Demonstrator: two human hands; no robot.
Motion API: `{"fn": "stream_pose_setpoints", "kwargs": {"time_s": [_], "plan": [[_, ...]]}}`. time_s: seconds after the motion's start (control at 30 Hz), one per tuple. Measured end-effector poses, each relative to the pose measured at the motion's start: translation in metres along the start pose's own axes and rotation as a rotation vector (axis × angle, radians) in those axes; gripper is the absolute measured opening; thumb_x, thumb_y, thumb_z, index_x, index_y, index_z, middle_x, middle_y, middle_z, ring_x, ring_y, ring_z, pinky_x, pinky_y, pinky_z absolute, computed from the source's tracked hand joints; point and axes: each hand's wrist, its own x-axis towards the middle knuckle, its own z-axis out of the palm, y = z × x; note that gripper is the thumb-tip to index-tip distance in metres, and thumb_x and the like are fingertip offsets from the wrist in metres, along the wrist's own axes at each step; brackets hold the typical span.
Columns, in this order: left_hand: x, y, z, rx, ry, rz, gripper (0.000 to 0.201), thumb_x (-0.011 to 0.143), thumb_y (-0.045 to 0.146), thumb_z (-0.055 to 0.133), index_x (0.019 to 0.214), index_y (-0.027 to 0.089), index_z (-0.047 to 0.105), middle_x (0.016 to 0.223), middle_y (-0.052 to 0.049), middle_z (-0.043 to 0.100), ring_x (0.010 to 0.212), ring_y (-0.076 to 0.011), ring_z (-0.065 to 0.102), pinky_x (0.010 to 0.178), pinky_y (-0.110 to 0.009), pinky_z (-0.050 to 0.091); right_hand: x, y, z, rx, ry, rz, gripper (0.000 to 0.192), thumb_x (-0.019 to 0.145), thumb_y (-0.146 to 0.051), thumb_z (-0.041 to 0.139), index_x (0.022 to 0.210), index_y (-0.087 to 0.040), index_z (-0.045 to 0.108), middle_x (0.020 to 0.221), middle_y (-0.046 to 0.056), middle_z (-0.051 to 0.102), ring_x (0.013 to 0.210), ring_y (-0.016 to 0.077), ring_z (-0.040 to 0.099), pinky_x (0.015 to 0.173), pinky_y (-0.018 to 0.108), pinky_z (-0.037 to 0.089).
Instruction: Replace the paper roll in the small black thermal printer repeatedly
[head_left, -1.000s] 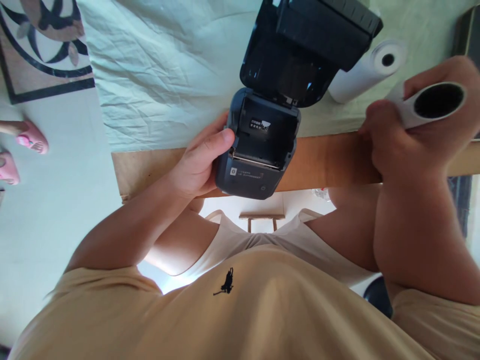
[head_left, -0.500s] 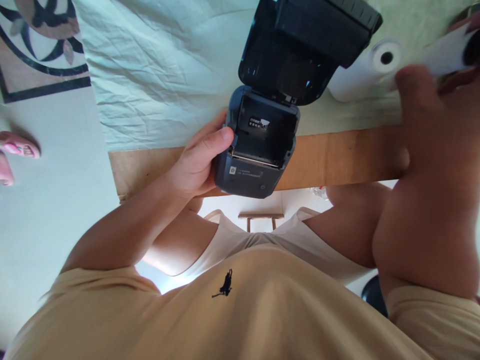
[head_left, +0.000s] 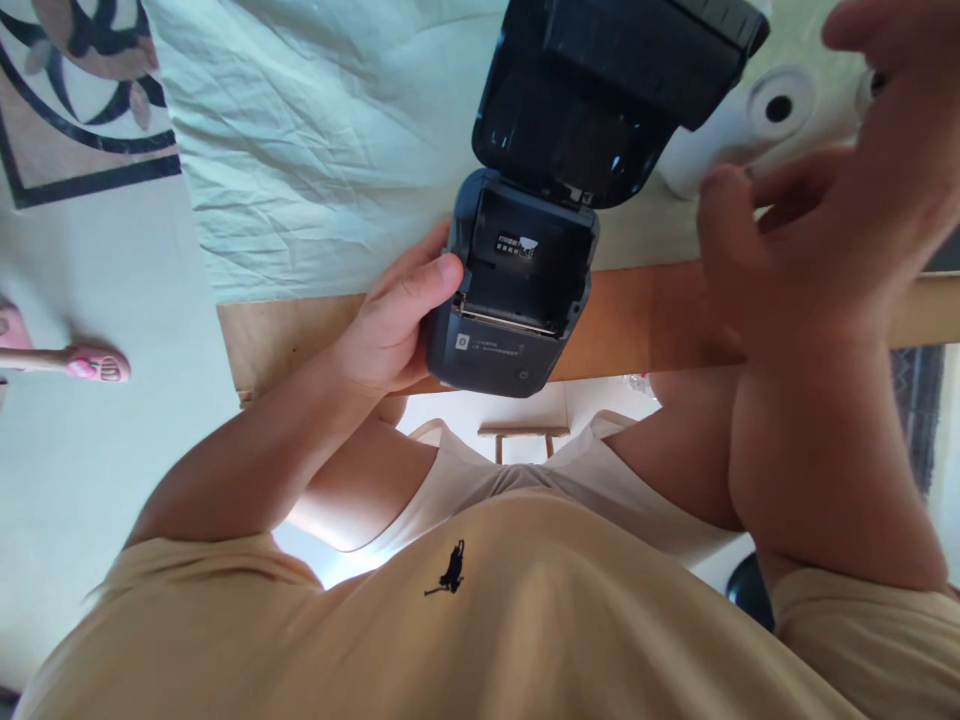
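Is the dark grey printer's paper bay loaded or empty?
Empty. The dark grey label printer has its lid flipped up, and the open bay shows only bare plastic; the left hand grips its side.

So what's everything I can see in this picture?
printer: one, dark grey, at the table's near edge, paper bay bare
lid: one, black, swung open behind the bay
paper roll: one, white, lying on the cloth right of the printer; a second may show at the right hand, too hidden to tell
cloth: one, pale green, creased, covering the table
table: one, brown wood, edge bare
slipper: one, pink, on the floor at far left
shirt: one, tan, small dark logo
left hand: grips the printer's left side
right hand: raised near the roll, fingers spread, blurred
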Motion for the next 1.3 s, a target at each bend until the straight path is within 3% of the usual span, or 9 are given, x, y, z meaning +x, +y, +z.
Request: {"fn": "stream_pose_setpoints", "kwargs": {"time_s": [0.07, 0.13, 0.3, 0.5, 0.6, 0.83, 0.97, 1.07, 1.3], "plan": [[-0.001, 0.000, 0.001, -0.021, 0.020, 0.062, 0.040, 0.090, 0.056, 0.069, 0.104, 0.019, 0.072, 0.091, -0.005, 0.076, 0.101, -0.0280, 0.078, 0.064, -0.027, 0.059, 0.002, -0.004, 0.007, -0.318, 0.004, -0.179, 0.067, 0.078, -0.018, 0.074, 0.142, -0.019, 0.058, 0.137, 0.007, 0.063, 0.123, 0.0293, 0.061, 0.111, 0.046, 0.046], [-0.001, -0.002, 0.002, -0.037, 0.024, 0.108, 0.043, 0.098, 0.057, 0.054, 0.105, 0.018, 0.072, 0.092, -0.005, 0.076, 0.099, -0.0270, 0.078, 0.059, -0.026, 0.058, 0.004, -0.003, 0.012, -0.462, 0.031, -0.195, 0.066, 0.076, -0.019, 0.076, 0.140, -0.014, 0.058, 0.130, 0.011, 0.067, 0.109, 0.0288, 0.066, 0.102, 0.048, 0.050], [0.000, -0.008, -0.001, -0.043, 0.002, 0.123, 0.039, 0.098, 0.053, 0.054, 0.105, 0.018, 0.071, 0.093, -0.005, 0.075, 0.099, -0.0269, 0.079, 0.058, -0.025, 0.058, 0.006, 0.000, 0.013, -0.432, 0.023, -0.177, 0.050, 0.072, -0.012, 0.077, 0.121, -0.014, 0.066, 0.117, 0.007, 0.072, 0.107, 0.0279, 0.069, 0.095, 0.045, 0.054], [0.001, -0.008, -0.004, -0.042, -0.047, 0.121, 0.040, 0.096, 0.053, 0.059, 0.112, 0.018, 0.070, 0.092, -0.006, 0.074, 0.097, -0.0273, 0.079, 0.056, -0.025, 0.057, 0.003, -0.012, 0.011, -0.249, -0.135, -0.141, 0.046, 0.072, -0.011, 0.074, 0.115, -0.025, 0.068, 0.102, -0.002, 0.072, 0.078, 0.0136, 0.064, 0.061, 0.027, 0.049], [0.000, -0.005, -0.002, -0.033, -0.016, 0.103, 0.039, 0.097, 0.052, 0.057, 0.109, 0.018, 0.071, 0.092, -0.006, 0.074, 0.099, -0.0282, 0.079, 0.055, -0.025, 0.056, 0.002, -0.013, 0.015, -0.280, -0.201, -0.227, 0.039, 0.073, -0.012, 0.075, 0.109, -0.025, 0.069, 0.095, 0.000, 0.070, 0.077, 0.0155, 0.063, 0.070, 0.034, 0.054], [0.000, -0.006, 0.001, 0.018, 0.047, 0.070, 0.048, 0.092, 0.066, 0.060, 0.107, 0.022, 0.069, 0.101, -0.007, 0.076, 0.115, -0.0330, 0.075, 0.075, -0.036, 0.063, -0.001, -0.006, 0.023, -0.309, -0.133, -0.232, 0.027, 0.087, -0.031, 0.072, 0.113, -0.025, 0.067, 0.105, 0.007, 0.061, 0.104, 0.0253, 0.064, 0.090, 0.048, 0.056], [0.001, -0.009, 0.006, 0.012, 0.125, 0.105, 0.058, 0.092, 0.076, 0.049, 0.103, 0.023, 0.070, 0.101, -0.010, 0.078, 0.111, -0.0333, 0.075, 0.064, -0.035, 0.060, -0.002, -0.005, 0.020, -0.200, -0.181, -0.258, 0.052, 0.082, -0.021, 0.070, 0.129, -0.029, 0.052, 0.116, 0.002, 0.066, 0.102, 0.0216, 0.066, 0.090, 0.043, 0.058], [0.001, -0.008, 0.006, 0.009, 0.090, 0.107, 0.046, 0.095, 0.063, 0.054, 0.104, 0.022, 0.071, 0.098, -0.008, 0.077, 0.103, -0.0302, 0.078, 0.054, -0.029, 0.054, -0.003, -0.007, 0.020, -0.152, -0.217, -0.201, 0.063, 0.074, -0.009, 0.060, 0.133, -0.028, 0.050, 0.112, 0.000, 0.069, 0.097, 0.0191, 0.068, 0.087, 0.039, 0.059], [0.000, -0.008, 0.000, -0.020, 0.013, 0.135, 0.053, 0.100, 0.064, 0.044, 0.107, 0.020, 0.072, 0.096, -0.008, 0.075, 0.095, -0.0264, 0.079, 0.057, -0.027, 0.057, -0.003, -0.006, 0.029, -0.261, -0.098, -0.248, 0.024, 0.081, -0.033, 0.076, 0.102, -0.026, 0.067, 0.097, 0.007, 0.060, 0.098, 0.0261, 0.063, 0.084, 0.044, 0.056]]}}
